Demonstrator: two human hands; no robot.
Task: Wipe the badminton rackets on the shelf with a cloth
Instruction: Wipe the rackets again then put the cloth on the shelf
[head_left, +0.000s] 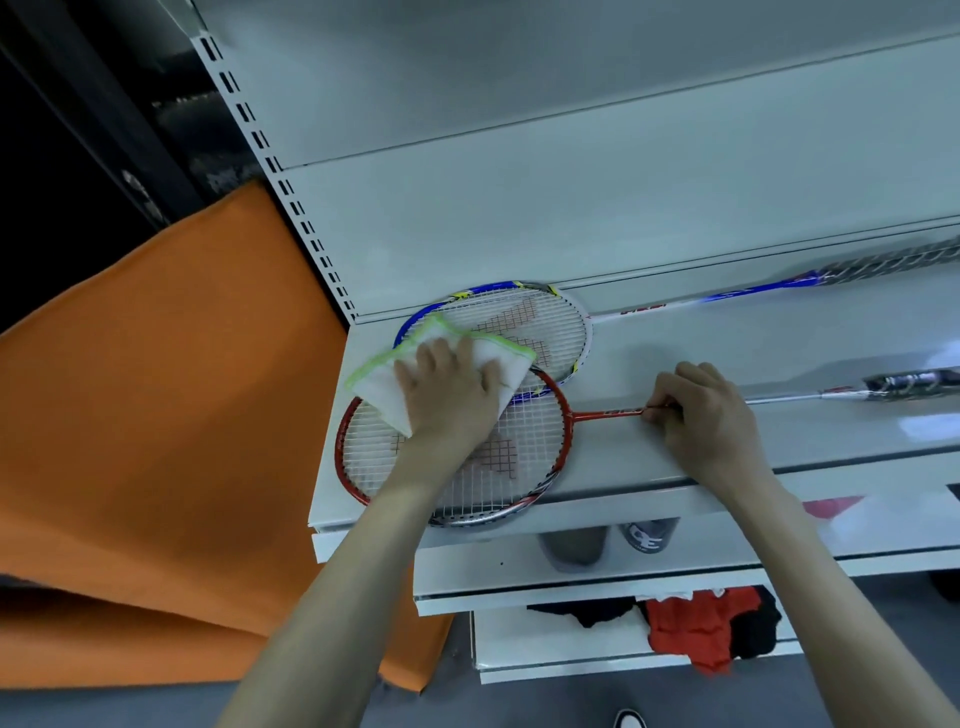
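Observation:
Two badminton rackets lie on the white shelf (649, 452). The red racket (524, 457) lies nearest me, its head at the shelf's left front corner. The blue racket (550, 322) lies behind it against the back panel, its head partly under the red one's rim. My left hand (447, 389) presses a white cloth with a green hem (389, 374) flat on the upper part of the red racket's strings, fingers spread. My right hand (701, 415) pinches the red racket's thin shaft just right of the head. Both handles reach off to the right.
Lower white shelves sit below, holding red and black fabric (696, 629) and some grey items (576, 545). An orange sheet (171, 415) hangs to the left of the shelf unit. A slotted upright (280, 182) marks the unit's left edge.

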